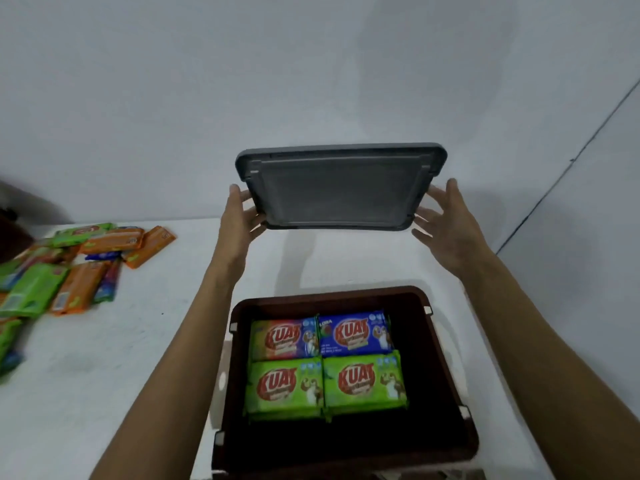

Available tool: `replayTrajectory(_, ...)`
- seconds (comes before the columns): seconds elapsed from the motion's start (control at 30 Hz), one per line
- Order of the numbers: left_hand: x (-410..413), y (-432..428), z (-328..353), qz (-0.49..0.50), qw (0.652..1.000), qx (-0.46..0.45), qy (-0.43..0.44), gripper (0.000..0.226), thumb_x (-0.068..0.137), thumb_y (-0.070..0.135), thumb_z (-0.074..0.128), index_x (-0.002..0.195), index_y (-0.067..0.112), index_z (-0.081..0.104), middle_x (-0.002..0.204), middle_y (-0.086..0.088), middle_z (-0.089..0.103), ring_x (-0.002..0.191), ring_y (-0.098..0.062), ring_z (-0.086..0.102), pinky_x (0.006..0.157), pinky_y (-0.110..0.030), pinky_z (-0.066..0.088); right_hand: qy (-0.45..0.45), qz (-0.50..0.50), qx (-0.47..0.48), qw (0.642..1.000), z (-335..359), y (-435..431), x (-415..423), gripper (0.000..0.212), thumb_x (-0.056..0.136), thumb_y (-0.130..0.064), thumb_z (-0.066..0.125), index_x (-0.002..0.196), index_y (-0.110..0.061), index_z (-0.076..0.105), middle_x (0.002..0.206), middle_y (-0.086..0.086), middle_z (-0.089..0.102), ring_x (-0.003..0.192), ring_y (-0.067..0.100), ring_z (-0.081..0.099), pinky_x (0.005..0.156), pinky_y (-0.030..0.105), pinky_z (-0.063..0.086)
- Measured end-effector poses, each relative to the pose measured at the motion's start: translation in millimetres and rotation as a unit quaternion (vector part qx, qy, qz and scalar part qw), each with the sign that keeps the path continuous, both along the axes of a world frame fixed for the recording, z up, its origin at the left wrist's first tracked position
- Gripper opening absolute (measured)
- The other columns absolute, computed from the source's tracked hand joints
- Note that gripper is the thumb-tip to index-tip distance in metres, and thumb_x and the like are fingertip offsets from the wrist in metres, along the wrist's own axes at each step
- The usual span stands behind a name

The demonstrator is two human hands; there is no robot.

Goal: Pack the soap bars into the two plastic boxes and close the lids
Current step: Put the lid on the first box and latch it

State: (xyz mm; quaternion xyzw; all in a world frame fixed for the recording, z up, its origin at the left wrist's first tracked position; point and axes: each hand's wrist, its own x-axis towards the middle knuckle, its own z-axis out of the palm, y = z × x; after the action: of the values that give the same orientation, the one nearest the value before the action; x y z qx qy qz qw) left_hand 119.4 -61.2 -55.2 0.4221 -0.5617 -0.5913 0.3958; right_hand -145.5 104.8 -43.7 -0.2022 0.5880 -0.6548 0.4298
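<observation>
Grey lid (341, 188) held up, brown box (329, 294) open, 4 soap bars (284, 386) showing

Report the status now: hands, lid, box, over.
Left hand grips grey lid by left edge; right hand open at its right edge. Lid in the air, beyond open brown box; four soap bars on top inside. Nothing between lid and box.
</observation>
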Motion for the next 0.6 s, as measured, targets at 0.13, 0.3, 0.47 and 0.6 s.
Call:
replayTrajectory(0.13, 35, 43, 10, 0.031, 0.992, 0.079, 0.094, 0.042, 0.102, 0.045, 0.036, 0.110, 0.011, 0.060, 0.107, -0.013, 0.067, 0.099, -0.023, 0.067, 0.087, -0.029, 0.054, -0.083, 0.005, -0.038, 0.996, 7, 43, 12, 0.060, 0.096, -0.062, 0.031, 0.114, -0.015, 0.063, 0.118, 0.009, 0.062, 0.122, 0.022, 0.053, 0.110, 0.037, 0.038)
replayTrajectory(0.3, 77, 87, -3, -0.004, 0.999, 0.038, 0.034, 0.021, 0.090, 0.007, 0.062, 0.111, 0.009, 0.065, 0.116, -0.011, 0.069, 0.103, -0.023, 0.065, 0.077, -0.028, 0.053, -0.064, 0.010, -0.004, 0.998, 3, 89, 34, 0.037, 0.096, -0.031, 0.054, 0.113, 0.000, 0.063, 0.107, 0.010, 0.070, 0.092, 0.018, 0.068, 0.075, 0.029, 0.053)
replayTrajectory(0.47, 106, 123, -17, 0.000, 0.995, -0.048, -0.087, 0.041, 0.087, 0.004, 0.067, 0.124, 0.021, 0.063, 0.125, 0.006, 0.063, 0.109, -0.007, 0.063, 0.071, -0.018, 0.055, 0.162, 0.039, 0.049, 0.985, -12, 131, 67, 0.042, 0.086, 0.012, 0.051, 0.115, -0.011, 0.069, 0.105, 0.002, 0.073, 0.091, 0.013, 0.069, 0.075, 0.023, 0.057)
replayTrajectory(0.6, 109, 149, -31, 0.058, 0.983, -0.109, -0.135, 0.034, 0.089, 0.010, 0.065, 0.117, 0.028, 0.065, 0.126, 0.008, 0.063, 0.106, -0.013, 0.065, 0.084, -0.039, 0.058, 0.371, 0.050, 0.102, 0.922, -26, 148, 100, 0.042, 0.090, 0.006, 0.049, 0.122, -0.016, 0.066, 0.109, 0.011, 0.067, 0.091, 0.027, 0.064, 0.083, 0.025, 0.056)
